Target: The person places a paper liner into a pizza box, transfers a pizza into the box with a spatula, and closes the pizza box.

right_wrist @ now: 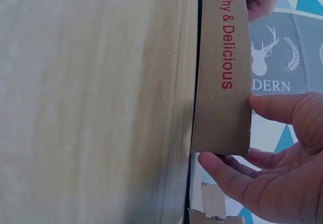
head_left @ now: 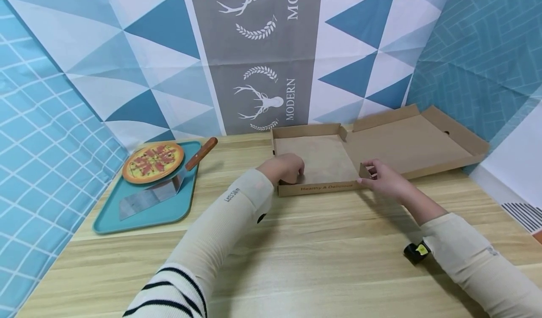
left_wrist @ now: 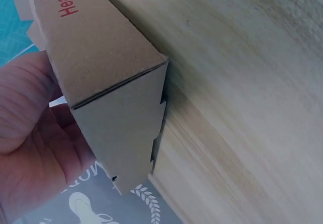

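Observation:
An unfolded brown cardboard pizza box [head_left: 317, 148] lies on the table, its front wall printed "Healthy & Delicious". Over its front left corner, my left hand [head_left: 288, 168] is bent down with curled fingers gripping inside the walls; the fingertips are hidden behind the cardboard. At the front right corner, my right hand [head_left: 383, 179] pinches the box near a small upright flap [head_left: 364, 171]. In the right wrist view, the thumb is at the front wall's top edge and the other fingers are round the corner's end.
The box lid [head_left: 410, 141] lies folded out to the right. Farther left, a teal tray [head_left: 190, 210] bears a pizza [head_left: 153, 162] and a metal server with a wooden handle [head_left: 201, 154]. Patterned cloths [head_left: 360, 40] stand behind the table [head_left: 322, 252].

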Action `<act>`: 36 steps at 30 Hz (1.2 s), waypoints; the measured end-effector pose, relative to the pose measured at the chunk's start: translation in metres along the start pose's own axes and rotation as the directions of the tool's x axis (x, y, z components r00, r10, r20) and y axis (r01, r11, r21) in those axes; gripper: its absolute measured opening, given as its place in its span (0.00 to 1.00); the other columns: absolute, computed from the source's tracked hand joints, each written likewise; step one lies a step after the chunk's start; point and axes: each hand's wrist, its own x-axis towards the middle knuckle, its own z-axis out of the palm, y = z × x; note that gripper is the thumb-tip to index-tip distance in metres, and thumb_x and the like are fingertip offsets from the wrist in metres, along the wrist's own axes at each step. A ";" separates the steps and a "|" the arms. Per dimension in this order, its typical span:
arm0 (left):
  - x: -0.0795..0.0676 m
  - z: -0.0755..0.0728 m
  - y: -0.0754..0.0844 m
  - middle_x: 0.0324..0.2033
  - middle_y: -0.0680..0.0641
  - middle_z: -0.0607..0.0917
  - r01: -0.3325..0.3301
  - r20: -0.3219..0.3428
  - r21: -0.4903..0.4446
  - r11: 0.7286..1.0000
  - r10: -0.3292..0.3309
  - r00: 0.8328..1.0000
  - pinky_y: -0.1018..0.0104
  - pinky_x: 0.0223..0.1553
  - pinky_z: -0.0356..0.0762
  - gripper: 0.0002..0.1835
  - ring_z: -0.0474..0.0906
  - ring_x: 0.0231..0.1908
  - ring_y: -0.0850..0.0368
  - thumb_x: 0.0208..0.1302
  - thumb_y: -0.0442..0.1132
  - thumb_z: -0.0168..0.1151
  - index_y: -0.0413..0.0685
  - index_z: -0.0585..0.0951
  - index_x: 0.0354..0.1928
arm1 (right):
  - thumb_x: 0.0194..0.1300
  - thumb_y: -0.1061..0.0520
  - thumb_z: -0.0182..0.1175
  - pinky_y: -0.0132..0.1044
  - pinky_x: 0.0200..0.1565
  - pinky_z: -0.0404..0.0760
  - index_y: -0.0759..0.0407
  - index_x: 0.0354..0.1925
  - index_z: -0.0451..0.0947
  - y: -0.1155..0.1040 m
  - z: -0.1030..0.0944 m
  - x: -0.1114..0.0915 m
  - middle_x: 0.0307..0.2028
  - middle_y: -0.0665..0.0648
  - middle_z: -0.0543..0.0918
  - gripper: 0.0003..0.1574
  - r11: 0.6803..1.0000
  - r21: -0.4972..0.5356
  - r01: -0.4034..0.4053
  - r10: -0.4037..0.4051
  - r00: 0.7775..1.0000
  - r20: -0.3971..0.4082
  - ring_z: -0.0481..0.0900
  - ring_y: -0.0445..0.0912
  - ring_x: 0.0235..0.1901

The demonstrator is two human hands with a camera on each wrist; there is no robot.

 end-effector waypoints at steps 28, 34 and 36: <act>-0.078 -0.002 -0.057 0.47 0.41 0.84 -0.237 -0.530 -0.128 0.963 0.135 0.837 0.58 0.48 0.79 0.17 0.83 0.43 0.48 0.61 0.33 0.65 0.37 0.79 0.52 | 0.69 0.54 0.58 0.65 0.54 0.71 0.77 0.68 0.51 -0.027 -0.013 -0.006 0.61 0.80 0.62 0.43 0.990 -0.118 0.081 -0.095 0.989 -0.115 0.65 0.73 0.59; -0.096 0.003 -0.066 0.47 0.41 0.84 -0.228 -0.572 -0.132 0.965 0.114 0.812 0.58 0.45 0.80 0.15 0.84 0.41 0.48 0.61 0.34 0.66 0.39 0.80 0.50 | 0.68 0.58 0.59 0.63 0.53 0.72 0.78 0.66 0.56 -0.039 -0.009 -0.009 0.59 0.78 0.65 0.39 0.978 -0.170 0.116 -0.146 0.974 -0.175 0.67 0.70 0.57; -0.102 0.005 -0.069 0.47 0.41 0.84 -0.211 -0.570 -0.112 0.971 0.111 0.814 0.58 0.45 0.80 0.16 0.84 0.40 0.49 0.61 0.35 0.67 0.39 0.81 0.50 | 0.68 0.59 0.59 0.63 0.53 0.73 0.77 0.66 0.58 -0.043 -0.006 -0.010 0.59 0.77 0.67 0.37 0.976 -0.178 0.129 -0.163 0.968 -0.189 0.69 0.70 0.56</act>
